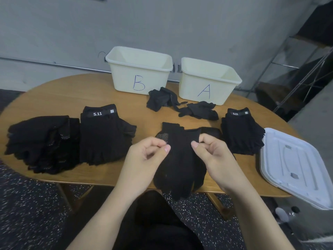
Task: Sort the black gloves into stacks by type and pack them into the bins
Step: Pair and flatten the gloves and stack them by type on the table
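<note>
Gloves [180,159] pinched in both hands' grip, left [144,156] and right [214,156]; three stacks, two bins [138,69].

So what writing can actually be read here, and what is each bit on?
"B": handwritten in blue on the left cream bin.
"A": handwritten in blue on the right cream bin.
"5.11": white print on the cuff of the left glove stack.
"5.11": the same, smaller, on the right glove stack.
The small square tags beside both "5.11" marks are too small to read.
</note>
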Demonstrator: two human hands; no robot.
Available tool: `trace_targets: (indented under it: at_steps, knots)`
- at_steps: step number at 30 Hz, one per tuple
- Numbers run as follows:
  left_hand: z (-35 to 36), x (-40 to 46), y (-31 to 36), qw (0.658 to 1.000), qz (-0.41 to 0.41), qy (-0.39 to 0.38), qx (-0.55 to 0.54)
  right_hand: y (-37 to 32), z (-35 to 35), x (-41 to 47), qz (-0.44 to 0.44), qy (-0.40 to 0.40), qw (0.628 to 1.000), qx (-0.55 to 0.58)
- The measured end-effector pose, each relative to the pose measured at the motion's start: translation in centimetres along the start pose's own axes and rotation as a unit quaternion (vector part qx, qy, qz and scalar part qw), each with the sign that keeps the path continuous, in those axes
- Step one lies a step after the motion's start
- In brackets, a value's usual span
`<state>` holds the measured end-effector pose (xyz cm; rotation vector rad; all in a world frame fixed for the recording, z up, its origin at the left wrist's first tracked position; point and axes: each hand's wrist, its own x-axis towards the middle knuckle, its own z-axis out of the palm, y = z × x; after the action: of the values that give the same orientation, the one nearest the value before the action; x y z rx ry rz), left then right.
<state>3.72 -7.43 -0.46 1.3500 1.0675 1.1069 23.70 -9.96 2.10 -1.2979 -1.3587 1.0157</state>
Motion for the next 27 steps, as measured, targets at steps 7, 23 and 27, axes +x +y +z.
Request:
trace_targets:
  at_steps: [7,23,27]
  knots:
    - [1.2,-1.2,-2.9,0.997,-0.060,-0.055,0.009,2.9,0.1,-0.5,0.024,0.046,0.999,-0.016]
    - [-0.1,2.1,-5.4,0.991,-0.077,0.068,0.084,3.3,-0.4,6.8,0.019,0.069,0.997,-0.025]
    - [-0.2,3.0,-5.7,0.979,-0.035,0.121,0.162,4.4,0.3,9.3,0.033,0.054,0.997,-0.043]
